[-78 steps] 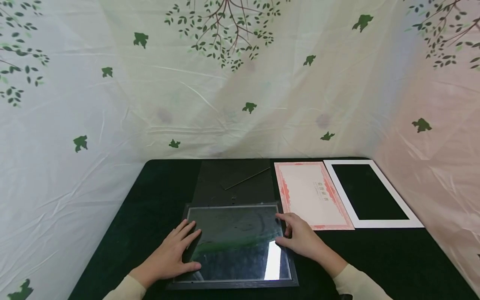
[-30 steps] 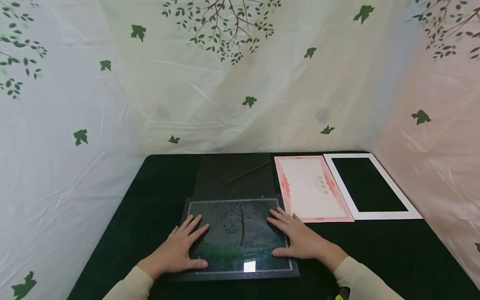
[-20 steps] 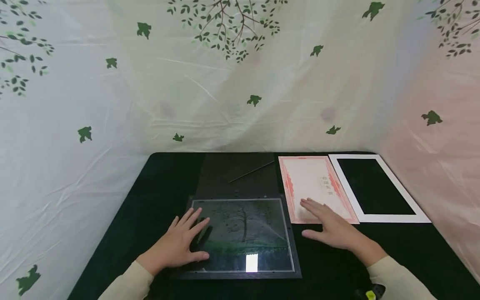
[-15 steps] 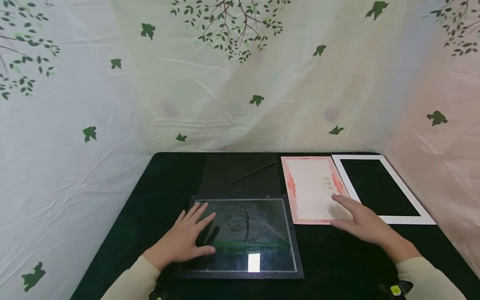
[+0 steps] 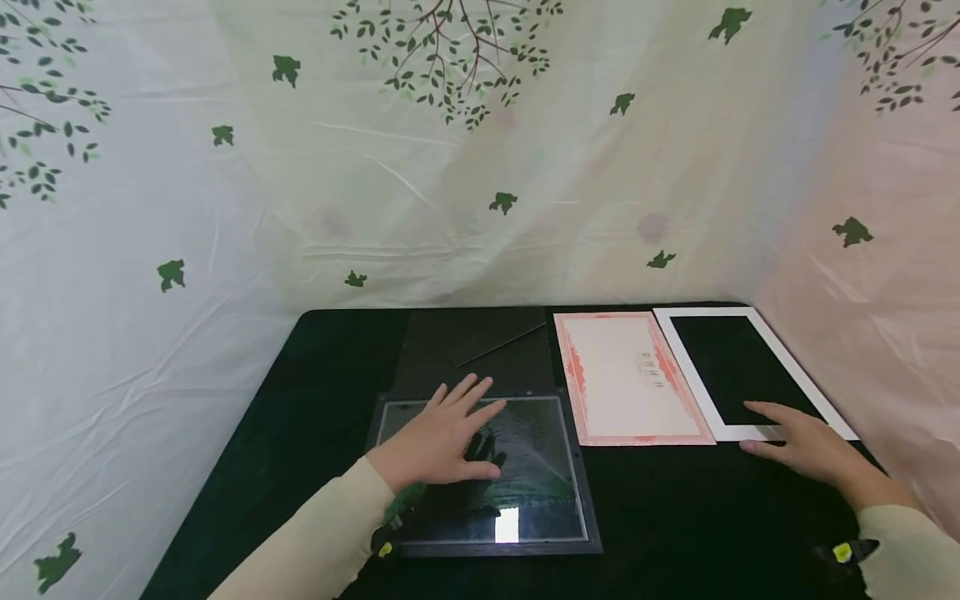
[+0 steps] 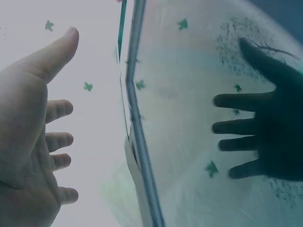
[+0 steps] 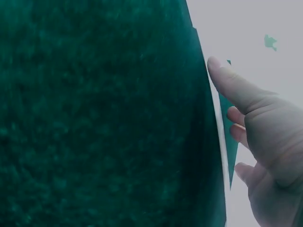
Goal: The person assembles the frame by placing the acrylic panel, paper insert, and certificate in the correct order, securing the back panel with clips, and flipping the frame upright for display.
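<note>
A dark picture frame (image 5: 591, 500) with a glossy clear pane lies near the front of the table. My left hand (image 5: 442, 437) hovers over that pane with fingers spread, and its reflection shows in the left wrist view. At the right, my right hand (image 5: 810, 450) is at the near edge of a white mat board (image 5: 795, 361) with a rectangular window, thumb and fingers apart. In the right wrist view the right hand (image 7: 265, 127) is beside the mat's edge, holding nothing. A pink-bordered certificate (image 5: 607, 375) lies just left of the mat.
Behind the frame lies a dark backing board (image 5: 435, 350) with a thin strut (image 5: 498, 344) slanting across it. Dark green cloth (image 5: 675, 517) covers the table. A pale printed curtain (image 5: 420, 208) rises behind the table's far edge.
My right hand has left the frame's right side and travelled right, past the certificate, to the mat board. My left hand has shifted from the frame's left edge to over its pane.
</note>
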The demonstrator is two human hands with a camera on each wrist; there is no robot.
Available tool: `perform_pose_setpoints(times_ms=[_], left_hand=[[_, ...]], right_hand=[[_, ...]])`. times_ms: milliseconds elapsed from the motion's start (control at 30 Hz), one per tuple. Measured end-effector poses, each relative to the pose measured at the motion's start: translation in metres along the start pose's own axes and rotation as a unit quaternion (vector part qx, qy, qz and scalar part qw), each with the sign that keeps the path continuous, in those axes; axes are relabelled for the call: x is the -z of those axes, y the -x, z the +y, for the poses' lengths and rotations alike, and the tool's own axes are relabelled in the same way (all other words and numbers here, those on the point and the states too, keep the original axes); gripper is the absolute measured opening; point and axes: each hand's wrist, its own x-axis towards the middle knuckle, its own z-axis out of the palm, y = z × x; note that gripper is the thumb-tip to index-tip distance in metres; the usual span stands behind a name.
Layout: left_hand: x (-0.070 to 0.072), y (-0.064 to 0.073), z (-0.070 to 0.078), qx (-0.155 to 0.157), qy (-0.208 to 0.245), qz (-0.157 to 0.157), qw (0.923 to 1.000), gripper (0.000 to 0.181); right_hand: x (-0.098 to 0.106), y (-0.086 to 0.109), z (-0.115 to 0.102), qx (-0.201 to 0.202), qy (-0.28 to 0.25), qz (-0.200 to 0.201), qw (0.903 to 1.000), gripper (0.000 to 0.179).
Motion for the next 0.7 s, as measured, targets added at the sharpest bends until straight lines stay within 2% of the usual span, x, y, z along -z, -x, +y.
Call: perform_pose_setpoints(times_ms=[200,333,467,700], left_hand=[[0.008,-0.048,0.025,-0.045,-0.034,-0.011,0.9984,0.093],[0.005,-0.074,0.041,-0.063,-0.051,-0.026,0.9964,0.092],[-0.002,-0.096,0.055,-0.071,-0.060,-0.039,0.9949,0.090],[-0.011,-0.126,0.072,-0.080,-0.026,-0.053,0.9951,0.084]], right_hand=[[-0.007,0.001,0.010,0.030,0.007,0.014,0.9994,0.082],[-0.011,0.002,0.013,0.042,0.005,0.026,0.9988,0.068],[-0.011,0.000,0.015,0.048,0.002,0.036,0.9982,0.057],[0.001,-0.004,0.010,0.044,-0.018,0.033,0.9983,0.047]])
